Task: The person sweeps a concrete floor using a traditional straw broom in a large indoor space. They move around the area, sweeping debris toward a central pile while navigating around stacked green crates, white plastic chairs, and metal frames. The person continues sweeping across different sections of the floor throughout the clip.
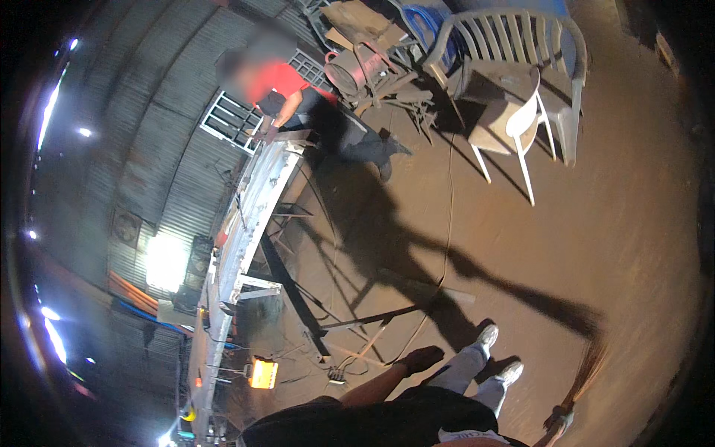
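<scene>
My right hand (558, 422), low at the right, is closed round a stick broom (587, 375) made of thin brown twigs. The broom slants up and away from the hand, over the brown floor (633, 246), and throws a long shadow. My left hand (422, 359) hangs beside my leg and looks dark, as if gloved. Nothing shows in it, and its fingers cannot be made out. My shoes (488, 335) stand on the floor between the two hands.
A long metal workbench (257, 201) runs along the left, where a person in a red shirt (279, 82) bends over its far end. Plastic chairs (514, 123) stand at the back right. A lit work lamp (263, 373), cables (447, 253) and a metal frame (372, 320) are near my left.
</scene>
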### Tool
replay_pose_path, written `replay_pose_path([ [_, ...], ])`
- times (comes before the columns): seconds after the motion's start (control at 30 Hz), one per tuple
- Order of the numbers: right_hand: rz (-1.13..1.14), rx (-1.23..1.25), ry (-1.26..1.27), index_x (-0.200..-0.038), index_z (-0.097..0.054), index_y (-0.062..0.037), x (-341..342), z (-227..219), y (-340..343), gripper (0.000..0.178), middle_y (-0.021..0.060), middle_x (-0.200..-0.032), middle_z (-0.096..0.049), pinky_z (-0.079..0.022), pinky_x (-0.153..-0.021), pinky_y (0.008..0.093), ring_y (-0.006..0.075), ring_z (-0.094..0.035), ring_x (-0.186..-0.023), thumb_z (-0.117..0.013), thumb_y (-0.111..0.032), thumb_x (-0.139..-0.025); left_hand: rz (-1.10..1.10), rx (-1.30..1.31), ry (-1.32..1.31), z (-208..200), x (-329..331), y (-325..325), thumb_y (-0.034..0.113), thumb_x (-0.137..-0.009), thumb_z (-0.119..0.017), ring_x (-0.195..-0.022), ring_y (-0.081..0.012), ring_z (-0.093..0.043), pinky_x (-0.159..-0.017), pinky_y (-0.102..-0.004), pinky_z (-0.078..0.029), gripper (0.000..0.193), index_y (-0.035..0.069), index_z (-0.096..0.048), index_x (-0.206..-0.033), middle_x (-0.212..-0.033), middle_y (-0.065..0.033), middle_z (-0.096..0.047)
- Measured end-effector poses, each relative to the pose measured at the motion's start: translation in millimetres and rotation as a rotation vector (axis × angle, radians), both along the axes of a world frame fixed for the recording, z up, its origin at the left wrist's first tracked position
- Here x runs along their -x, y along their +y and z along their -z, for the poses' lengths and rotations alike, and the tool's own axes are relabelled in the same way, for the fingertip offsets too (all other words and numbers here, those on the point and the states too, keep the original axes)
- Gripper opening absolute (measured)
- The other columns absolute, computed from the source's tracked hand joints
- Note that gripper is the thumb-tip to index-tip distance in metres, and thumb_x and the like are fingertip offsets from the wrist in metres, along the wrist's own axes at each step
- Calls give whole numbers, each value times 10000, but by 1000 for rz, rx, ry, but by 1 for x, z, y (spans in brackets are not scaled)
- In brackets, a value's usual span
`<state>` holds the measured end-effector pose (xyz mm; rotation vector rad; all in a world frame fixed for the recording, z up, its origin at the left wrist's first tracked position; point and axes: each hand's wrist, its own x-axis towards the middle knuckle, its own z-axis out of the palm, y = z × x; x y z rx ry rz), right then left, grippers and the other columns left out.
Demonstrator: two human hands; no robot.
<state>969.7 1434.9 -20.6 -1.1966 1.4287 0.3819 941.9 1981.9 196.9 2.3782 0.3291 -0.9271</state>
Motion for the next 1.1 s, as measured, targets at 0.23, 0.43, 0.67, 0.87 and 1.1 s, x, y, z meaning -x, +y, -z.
replay_pose_path([
  [0.23, -511, 190, -293, -1204, -547, -123, -104, -43, 55, 400, 69, -601, -482, -356, -409, 342, 166, -404, -439, -556, -134, -805, 57, 49, 99, -1, 16, -22, 359, -975, -427, -1156, -296, -522, -980, -382, -410, 420, 15, -544, -1186, -1234, -153, -548],
  [0.43, -615, 156, -264, -749, -557, -112, -221, 80, 56, 175, 4, -538, -463, -323, -396, 329, 139, -390, -417, -586, -265, -829, 13, -26, 166, -16, 31, -19, 335, -985, -409, -1185, -291, -501, -1008, -376, -390, 407, 18, -533, -1208, -1247, -154, -533],
  [0.67, -602, 308, -86, -676, -559, -109, -143, 106, 29, 309, 31, -531, -497, -355, -433, 356, 172, -478, -458, -565, -373, -836, 304, -40, -136, 10, 75, 29, 170, -922, -483, -1155, -315, -519, -991, -382, -421, 303, 8, -562, -1164, -1219, -156, -559],
  [0.87, -751, 264, 514, -689, -591, -34, 5, 5, 22, 311, 112, -580, -579, -400, -439, 397, 227, -571, -486, -527, -299, -838, -273, 404, 177, 34, 66, 25, 117, -844, -589, -1052, -223, -586, -871, -338, -497, 333, 48, -575, -1169, -1128, -122, -606],
  [1.1, -556, 262, 531, -1130, -542, -136, 91, -127, 48, 308, 166, -723, -646, -484, -507, 428, 272, -641, -575, -514, -277, -858, -608, 507, 306, 26, 17, -26, 234, -925, -539, -971, -166, -601, -841, -320, -485, 327, 76, -549, -1211, -1068, -72, -626],
])
